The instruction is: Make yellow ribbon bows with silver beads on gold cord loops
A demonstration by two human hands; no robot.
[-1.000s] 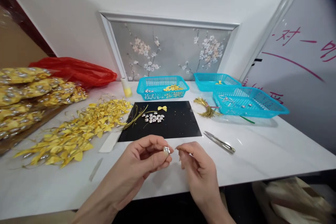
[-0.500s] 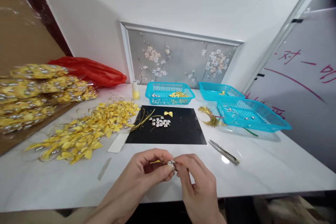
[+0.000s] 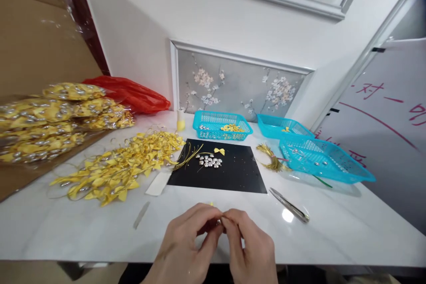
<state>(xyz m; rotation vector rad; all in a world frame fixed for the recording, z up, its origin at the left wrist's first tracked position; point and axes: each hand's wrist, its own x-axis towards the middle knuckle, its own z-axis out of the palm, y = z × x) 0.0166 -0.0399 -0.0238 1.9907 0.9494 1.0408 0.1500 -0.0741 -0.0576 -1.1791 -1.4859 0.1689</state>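
Observation:
Just in front of the table edge, my left hand [image 3: 195, 237] and my right hand [image 3: 251, 239] meet fingertip to fingertip. Both are closed in a pinch around a shiny silver bead [image 3: 218, 222], mostly covered by the fingers. A bit of yellow [image 3: 211, 203] peeks out behind my left hand. Beyond them lies a black mat [image 3: 229, 181], bearing a cluster of silver beads [image 3: 209, 161], one yellow bow [image 3: 219, 151] and several thin golden stems [image 3: 189, 157] across its left edge. A pair of thread snips [image 3: 289, 205] rests to the right of the mat.
On the left sits a heap of yellow-and-silver sprays [image 3: 116, 166], with bagged sprays [image 3: 43, 124] and a red plastic bag [image 3: 129, 94] behind. Blue baskets [image 3: 222, 135] stand along the back and right. A golden stem bundle [image 3: 271, 159] lies near the right basket [image 3: 333, 173].
The view has tilted up and shifted left. My fingers have closed in tighter, so the silver bead, plainly visible before, is now mostly hidden. The left hand has turned its back more upward.

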